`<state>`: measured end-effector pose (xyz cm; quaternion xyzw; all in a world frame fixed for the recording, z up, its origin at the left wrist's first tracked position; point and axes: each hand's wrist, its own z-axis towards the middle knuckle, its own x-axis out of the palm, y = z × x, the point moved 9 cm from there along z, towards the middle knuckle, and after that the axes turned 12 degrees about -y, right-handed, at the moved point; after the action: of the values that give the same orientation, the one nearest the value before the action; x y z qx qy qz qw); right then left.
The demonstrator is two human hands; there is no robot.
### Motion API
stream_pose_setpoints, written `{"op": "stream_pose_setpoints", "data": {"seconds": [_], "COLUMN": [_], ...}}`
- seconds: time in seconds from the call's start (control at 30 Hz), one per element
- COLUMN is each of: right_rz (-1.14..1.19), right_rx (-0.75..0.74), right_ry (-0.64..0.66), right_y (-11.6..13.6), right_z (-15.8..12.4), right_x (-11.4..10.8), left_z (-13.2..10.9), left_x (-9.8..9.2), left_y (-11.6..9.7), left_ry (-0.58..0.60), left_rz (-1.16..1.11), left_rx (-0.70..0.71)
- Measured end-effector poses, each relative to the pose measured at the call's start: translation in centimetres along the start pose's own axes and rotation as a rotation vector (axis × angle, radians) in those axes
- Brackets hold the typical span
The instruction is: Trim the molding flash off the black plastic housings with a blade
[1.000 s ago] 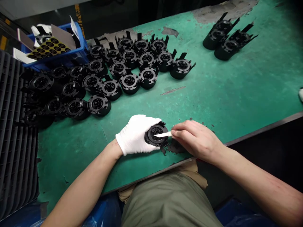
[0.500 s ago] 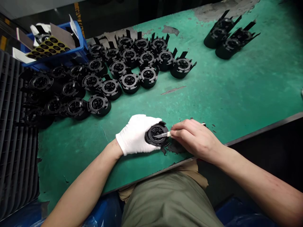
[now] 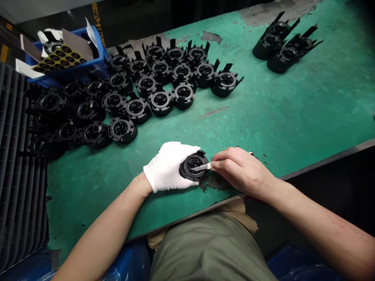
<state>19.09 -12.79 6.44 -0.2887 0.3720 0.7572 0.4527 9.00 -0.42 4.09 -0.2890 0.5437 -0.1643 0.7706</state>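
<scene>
My left hand [image 3: 171, 167], in a white glove, is wrapped round a round black plastic housing [image 3: 187, 171] near the front edge of the table. The ringed face of the housing points up toward me. In my bare right hand [image 3: 243, 169] is a craft knife [image 3: 200, 168], pinched by its pale handle. Its blade lies over the middle of the housing's face, pointing left. Whether the tip touches the plastic, I cannot tell. Most of the handle is hidden by my fingers.
Many similar black housings [image 3: 160, 100] stand in rows at the left and back of the green table [image 3: 263, 117]. A blue bin [image 3: 102, 58] behind them holds a sticker sheet [image 3: 63, 58] and cardboard. Stacked housings [image 3: 281, 58] stand at the far right. A grey slatted panel [image 3: 23, 168] borders the left.
Almost nothing differs. The knife and my right hand have shifted very slightly; my left hand and the housing stay in place.
</scene>
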Motion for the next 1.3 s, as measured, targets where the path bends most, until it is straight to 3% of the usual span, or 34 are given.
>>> {"op": "stream_pose_setpoints", "data": {"seconds": [0.53, 0.7, 0.87, 1.1, 1.3], "right_rz": [0.019, -0.053, -0.047, -0.040, -0.016], "right_rx": [0.024, -0.050, -0.100, 0.037, -0.084], "right_ry": [0.018, 0.056, -0.023, -0.198, -0.089], "right_y": [-0.3, 0.2, 0.5, -1.2, -0.1], "right_z": [0.0, 0.8, 1.0, 1.5, 1.5], "right_x": [0.1, -0.3, -0.7, -1.8, -0.8], "left_z": [0.1, 0.1, 0.2, 0.1, 0.2], "left_x": [-0.1, -0.2, 0.0, 0.0, 0.0], "left_y": [0.0, 0.0, -0.2, 0.0, -0.2], "left_ry": [0.004, -0.003, 0.023, 0.020, 0.026], "left_rz": [0.005, 0.008, 0.006, -0.006, 0.005], "left_rx": [-0.001, -0.002, -0.002, 0.004, 0.005]}}
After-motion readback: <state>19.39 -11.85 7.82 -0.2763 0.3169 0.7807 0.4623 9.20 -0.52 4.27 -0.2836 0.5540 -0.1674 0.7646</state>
